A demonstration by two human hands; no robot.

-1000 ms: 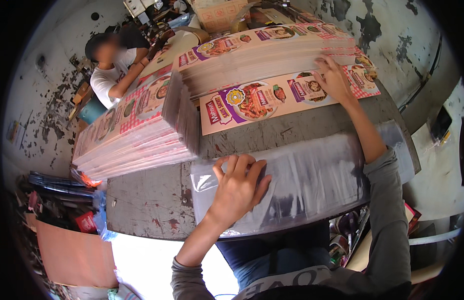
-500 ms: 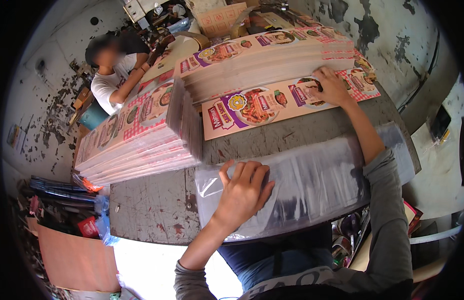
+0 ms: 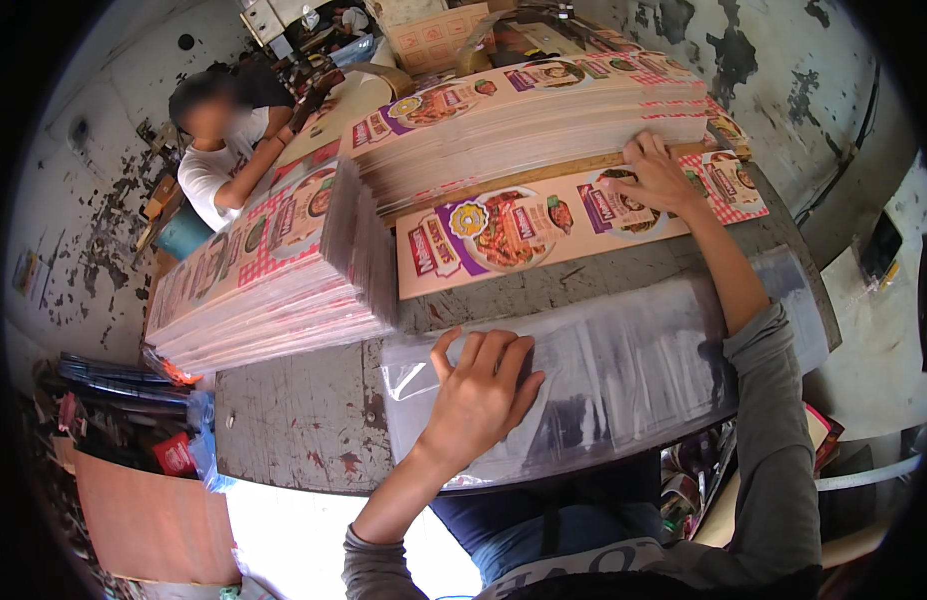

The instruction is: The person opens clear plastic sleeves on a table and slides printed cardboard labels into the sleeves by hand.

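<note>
My left hand rests on a stack of clear plastic sleeves at the table's near edge, fingers bent and apart, gripping nothing. Beyond the sleeves lies a long printed cardboard strip with pictures of food dishes. My right hand lies over this strip's right half, thumb apart, fingertips by its far edge next to a tall stack of similar strips. A narrow brown wooden edge shows between strip and stack.
Another tall stack of plastic-covered printed strips stands at the left on the worn grey table. A person in a white shirt sits beyond it. Behind are a cardboard box and clutter; a peeling wall stands right.
The single strip has slid slightly toward me and away from the tall stack, uncovering the wooden edge between them. My right hand stays on it; my left hand has barely moved.
</note>
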